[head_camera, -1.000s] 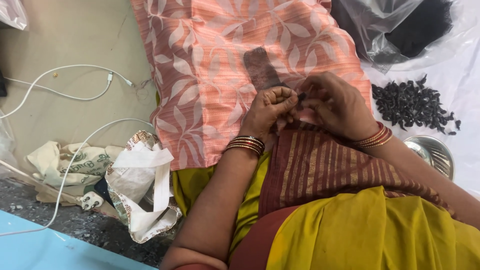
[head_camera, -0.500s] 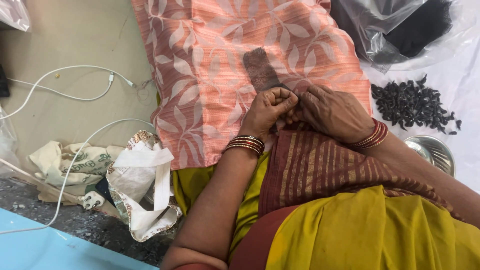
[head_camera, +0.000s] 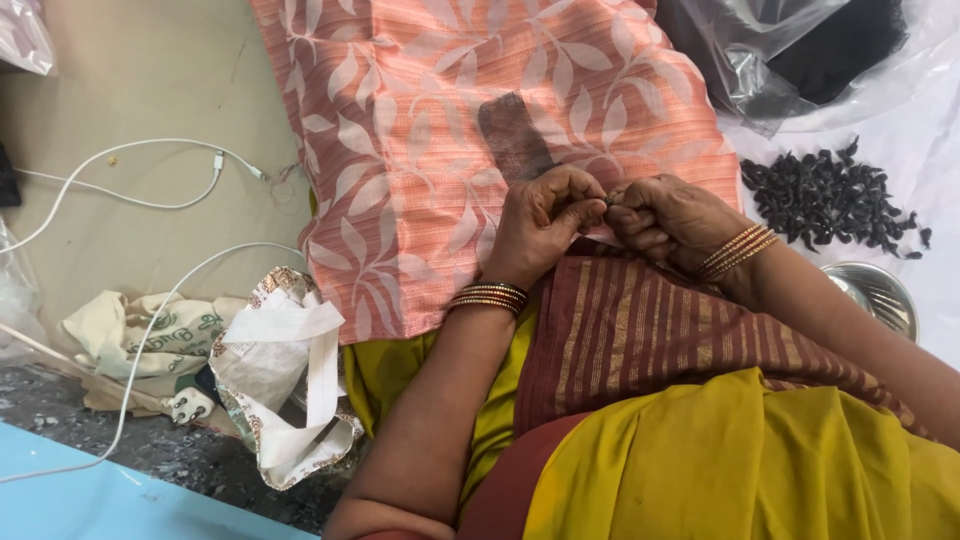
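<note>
Orange leaf-print cloth (head_camera: 420, 130) backs both hands, whose pinched item stays indiscernible

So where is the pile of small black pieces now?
In the head view, the black pile lies on the white sheet at the upper right, beyond the right hand, between the plastic bag and the steel bowl.

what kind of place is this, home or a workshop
Most likely a home, with the person sitting on the floor: a leaf-print orange cloth is spread out, white charging cables trail beside cloth bags, and a steel bowl sits nearby.
</note>
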